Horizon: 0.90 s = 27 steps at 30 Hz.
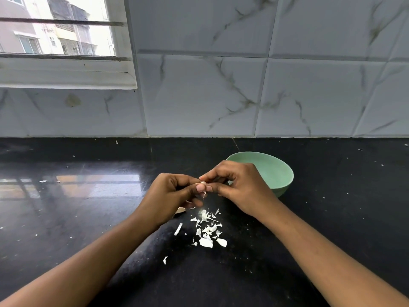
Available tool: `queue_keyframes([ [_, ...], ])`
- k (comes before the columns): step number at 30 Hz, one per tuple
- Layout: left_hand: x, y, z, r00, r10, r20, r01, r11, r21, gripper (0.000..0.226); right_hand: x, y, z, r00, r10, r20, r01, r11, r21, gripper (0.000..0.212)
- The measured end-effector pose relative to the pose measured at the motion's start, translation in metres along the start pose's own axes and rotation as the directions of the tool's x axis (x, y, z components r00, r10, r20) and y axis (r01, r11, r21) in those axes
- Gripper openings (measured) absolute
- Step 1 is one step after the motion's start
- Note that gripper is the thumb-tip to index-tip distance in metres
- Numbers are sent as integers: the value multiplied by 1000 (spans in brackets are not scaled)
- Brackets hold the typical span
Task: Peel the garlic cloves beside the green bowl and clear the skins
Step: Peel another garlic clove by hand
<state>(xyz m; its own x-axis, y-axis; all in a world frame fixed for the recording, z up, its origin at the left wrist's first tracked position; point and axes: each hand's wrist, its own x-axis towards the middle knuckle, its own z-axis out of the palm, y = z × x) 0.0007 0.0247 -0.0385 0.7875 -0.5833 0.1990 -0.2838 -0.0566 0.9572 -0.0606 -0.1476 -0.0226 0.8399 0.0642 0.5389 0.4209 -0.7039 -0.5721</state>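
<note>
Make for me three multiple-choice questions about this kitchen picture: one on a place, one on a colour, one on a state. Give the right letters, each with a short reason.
1. Where do the loose skins lie?
A. on the counter, beside the bowl
B. inside that bowl
C. on the window sill

2. What colour is the counter?
A. white
B. green
C. black

3. How is the garlic clove held?
A. lying loose
B. pinched between the left hand and the right hand
C. closed in one fist

Key: 1 A, the white pile lies on the dark surface; 2 C, it is glossy black; 3 B, fingertips of both hands meet on it.
</note>
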Motion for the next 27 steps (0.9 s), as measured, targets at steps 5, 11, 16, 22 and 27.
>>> queue_keyframes([
  [5, -2, 2, 1, 998, -49, 35, 54, 987, -149, 24, 0, -1, -1, 993, -69, -92, 63, 996, -61, 12],
  [11, -2, 3, 2, 997, -72, 35, 77, 980, -184, 19, 0, -2, -1, 992, -83, -90, 77, 995, -69, 11],
  [16, -1, -1, 0, 1000, -15, 2, 15, 1000, -18, 14, 0, -1, -3, 994, -91, -53, 83, 987, -137, 13],
  [22, -1, -4, 2, 998, 41, -41, -39, 998, 53, 14, 0, 1, 1, 997, -42, -58, 35, 992, -123, 5],
  [27, -2, 1, 2, 994, 21, -105, -30, 997, -78, 23, -1, -3, 4, 984, 178, 3, -176, 970, 170, 6],
])
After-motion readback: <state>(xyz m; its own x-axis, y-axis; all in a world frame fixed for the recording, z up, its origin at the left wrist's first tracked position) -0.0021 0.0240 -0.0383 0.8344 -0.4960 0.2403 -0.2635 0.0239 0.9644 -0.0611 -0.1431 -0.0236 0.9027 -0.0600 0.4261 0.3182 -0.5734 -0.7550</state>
